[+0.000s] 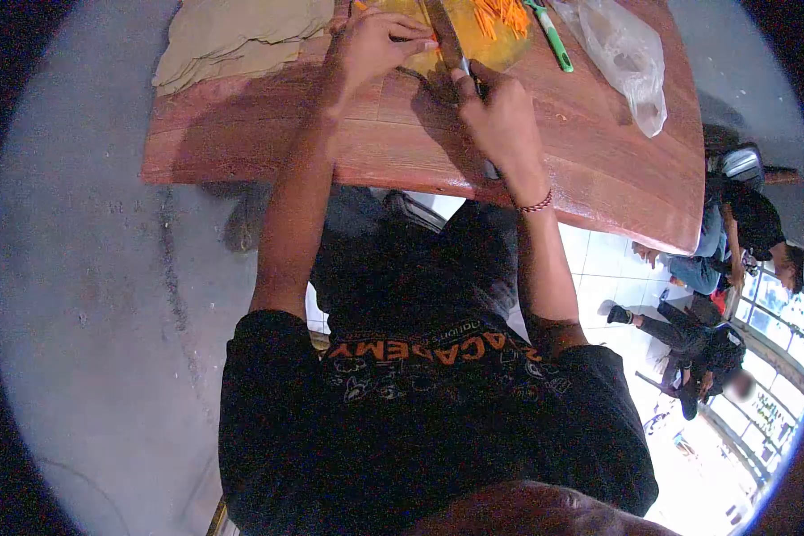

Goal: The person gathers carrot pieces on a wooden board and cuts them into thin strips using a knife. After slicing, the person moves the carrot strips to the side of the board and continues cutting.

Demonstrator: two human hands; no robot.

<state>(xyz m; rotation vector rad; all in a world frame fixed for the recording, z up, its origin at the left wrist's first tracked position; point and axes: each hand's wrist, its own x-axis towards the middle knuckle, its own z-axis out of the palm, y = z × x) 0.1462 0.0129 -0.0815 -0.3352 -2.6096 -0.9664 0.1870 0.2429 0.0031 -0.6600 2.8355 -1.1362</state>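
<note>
My left hand [380,40] is closed, its fingertips pinching an orange carrot piece [435,41] against the yellowish cutting board [420,64]. A bit of orange also shows above that hand. My right hand [500,112] is wrapped round the handle of a knife [447,36]. The knife's blade points away from me over the board, just right of my left fingertips. Thin carrot strips [502,18] lie in a pile on the board, right of the blade. The board's far part is cut off by the frame's top edge.
A green-handled peeler [554,40] and a clear plastic bag [625,62] lie right of the board on the wooden table [375,134]. Flat, thin beige sheets [241,45] overlap at the left. Two people [706,348] sit in the background at right.
</note>
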